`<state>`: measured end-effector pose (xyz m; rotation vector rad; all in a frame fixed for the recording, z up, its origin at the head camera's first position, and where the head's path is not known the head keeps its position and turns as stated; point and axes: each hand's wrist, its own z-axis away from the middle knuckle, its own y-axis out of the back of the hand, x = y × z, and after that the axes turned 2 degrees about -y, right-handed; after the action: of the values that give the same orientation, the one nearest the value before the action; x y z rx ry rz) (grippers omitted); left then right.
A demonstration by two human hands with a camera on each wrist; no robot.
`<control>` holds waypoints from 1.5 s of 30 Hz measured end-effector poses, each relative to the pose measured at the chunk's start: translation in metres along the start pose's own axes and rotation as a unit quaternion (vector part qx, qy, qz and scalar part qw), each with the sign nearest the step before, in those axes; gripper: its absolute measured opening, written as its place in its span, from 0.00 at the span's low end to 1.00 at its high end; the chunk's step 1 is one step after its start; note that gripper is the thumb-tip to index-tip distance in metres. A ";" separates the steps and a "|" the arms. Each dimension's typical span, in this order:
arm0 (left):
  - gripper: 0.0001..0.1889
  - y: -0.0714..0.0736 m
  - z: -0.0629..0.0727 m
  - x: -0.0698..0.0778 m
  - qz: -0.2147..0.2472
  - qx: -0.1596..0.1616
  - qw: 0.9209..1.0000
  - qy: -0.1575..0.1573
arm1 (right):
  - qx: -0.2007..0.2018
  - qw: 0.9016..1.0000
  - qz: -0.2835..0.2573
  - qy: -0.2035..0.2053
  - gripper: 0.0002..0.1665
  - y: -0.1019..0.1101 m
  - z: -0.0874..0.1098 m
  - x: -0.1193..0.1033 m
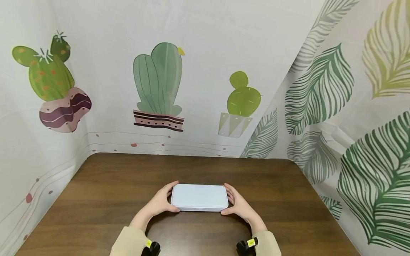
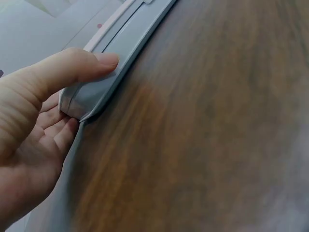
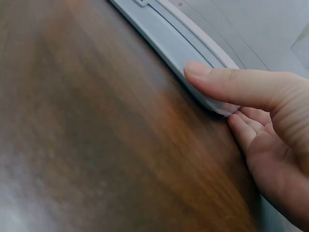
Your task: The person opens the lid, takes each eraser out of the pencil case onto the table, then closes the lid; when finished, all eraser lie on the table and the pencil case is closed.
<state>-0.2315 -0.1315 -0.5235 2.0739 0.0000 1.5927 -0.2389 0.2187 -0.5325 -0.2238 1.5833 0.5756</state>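
A pale, flat rectangular case (image 1: 200, 196) with rounded corners lies on the wooden table, its long side toward me. My left hand (image 1: 160, 201) grips its left end, thumb on the front side and fingers round the end toward the back. At the other end my right hand (image 1: 238, 202) holds it in a mirrored way. The left wrist view shows a seam along the side of the case (image 2: 104, 72), with the thumb pressed against it. Part of a small clasp appears at the edge of the case (image 3: 164, 41) in the right wrist view. The case's underside is hidden.
The brown table (image 1: 205, 234) has rounded far corners. Behind it hangs a white cloth (image 1: 205, 42) printed with cacti, and a leaf-patterned cloth (image 1: 326, 149) is on the right. Each wrist wears a black camera, such as the left camera (image 1: 151, 248).
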 end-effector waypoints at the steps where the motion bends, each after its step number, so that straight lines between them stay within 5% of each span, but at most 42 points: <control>1: 0.56 0.000 0.000 0.000 -0.002 0.001 1.000 0.000 | 0.001 1.000 0.002 0.000 0.66 0.000 0.000 0.000; 45: 0.54 -0.003 0.000 -0.006 0.047 0.009 0.999 0.016 | 0.017 1.000 -0.009 0.007 0.64 -0.002 0.004 0.004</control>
<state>-0.2325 -0.1312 -0.5302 2.0900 -0.0742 1.6866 -0.2344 0.2195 -0.5372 -0.2172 1.6018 0.5348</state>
